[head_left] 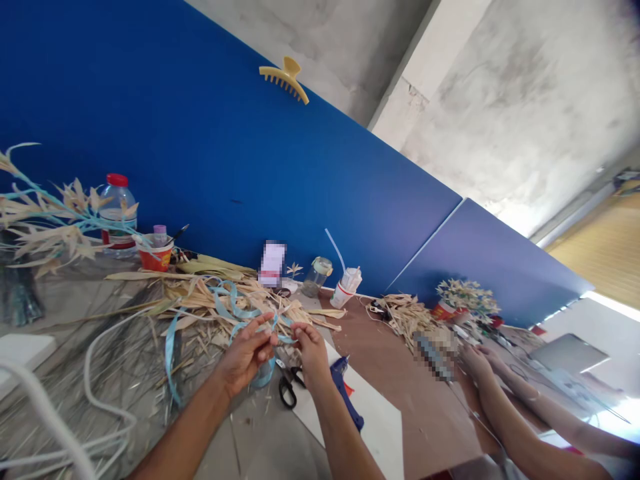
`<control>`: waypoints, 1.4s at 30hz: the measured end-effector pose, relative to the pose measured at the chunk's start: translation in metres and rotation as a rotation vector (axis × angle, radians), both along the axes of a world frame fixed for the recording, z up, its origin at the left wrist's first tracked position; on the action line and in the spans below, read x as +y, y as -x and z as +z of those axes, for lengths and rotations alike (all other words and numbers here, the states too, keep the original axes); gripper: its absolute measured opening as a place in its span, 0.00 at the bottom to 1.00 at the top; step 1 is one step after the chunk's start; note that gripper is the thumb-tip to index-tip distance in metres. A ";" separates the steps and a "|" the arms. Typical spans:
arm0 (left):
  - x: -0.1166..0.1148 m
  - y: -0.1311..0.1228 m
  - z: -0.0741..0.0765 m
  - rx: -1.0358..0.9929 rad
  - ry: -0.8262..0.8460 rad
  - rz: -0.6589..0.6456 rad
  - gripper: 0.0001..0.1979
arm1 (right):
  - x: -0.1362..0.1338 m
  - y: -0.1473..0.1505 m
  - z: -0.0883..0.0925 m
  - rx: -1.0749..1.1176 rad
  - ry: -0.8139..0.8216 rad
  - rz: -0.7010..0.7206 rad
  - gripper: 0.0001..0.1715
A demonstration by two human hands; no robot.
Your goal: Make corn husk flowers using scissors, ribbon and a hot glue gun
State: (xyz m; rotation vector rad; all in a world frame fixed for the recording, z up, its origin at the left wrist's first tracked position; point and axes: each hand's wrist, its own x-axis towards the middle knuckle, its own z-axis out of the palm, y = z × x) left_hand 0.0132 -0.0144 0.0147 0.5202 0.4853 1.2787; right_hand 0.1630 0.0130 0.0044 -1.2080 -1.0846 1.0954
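Note:
My left hand (pixel 249 350) has its fingers curled in a pinch around light blue ribbon (pixel 231 298) over the middle of the table. Close beside it, my right hand (pixel 310 347) pinches the ribbon's other part between thumb and fingertips. A small stem may be between the fingers, but I cannot make it out. Loops of the ribbon trail left over a pile of dried husks (pixel 195 293). Below the hands lie black-handled scissors (pixel 287 393), partly behind my right hand. A blue glue gun (pixel 346 397) rests on a white sheet (pixel 383 433) beside my right forearm.
On the left stand a red-capped bottle (pixel 118 213), a red cup (pixel 156 257) and dried-leaf stems (pixel 60 220). A white cable (pixel 90 363) crosses thin wires. A phone (pixel 272 263), jar (pixel 317 277) and white cup (pixel 346 288) line the blue partition (pixel 200 147). A co-worker's hands (pixel 475 363) are at right.

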 end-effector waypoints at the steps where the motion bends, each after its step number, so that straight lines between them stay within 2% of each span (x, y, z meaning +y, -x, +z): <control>1: 0.000 -0.001 0.000 0.023 0.000 0.012 0.22 | -0.001 -0.002 0.001 0.001 0.029 0.014 0.07; 5: 0.001 -0.004 0.001 0.096 -0.018 0.039 0.25 | -0.007 -0.001 0.014 0.025 0.037 0.163 0.24; 12: 0.002 -0.006 -0.001 0.204 -0.041 0.001 0.26 | -0.008 0.012 0.042 -0.040 0.044 0.376 0.14; 17: 0.003 -0.007 -0.003 0.215 -0.049 -0.047 0.22 | -0.003 0.014 0.049 -0.016 0.053 0.336 0.11; 23: 0.004 -0.005 -0.004 0.342 0.021 0.093 0.20 | 0.014 0.004 0.043 -0.018 0.016 0.242 0.10; 27: 0.009 -0.001 -0.010 0.461 0.025 0.207 0.17 | 0.042 -0.010 0.039 -0.169 -0.015 0.133 0.12; 34: 0.015 0.001 -0.015 0.516 0.026 0.232 0.20 | 0.118 -0.041 0.038 -0.352 -0.104 -0.051 0.09; 42: 0.018 0.002 -0.017 0.548 0.082 0.220 0.25 | 0.200 -0.032 0.021 -0.579 -0.125 -0.137 0.09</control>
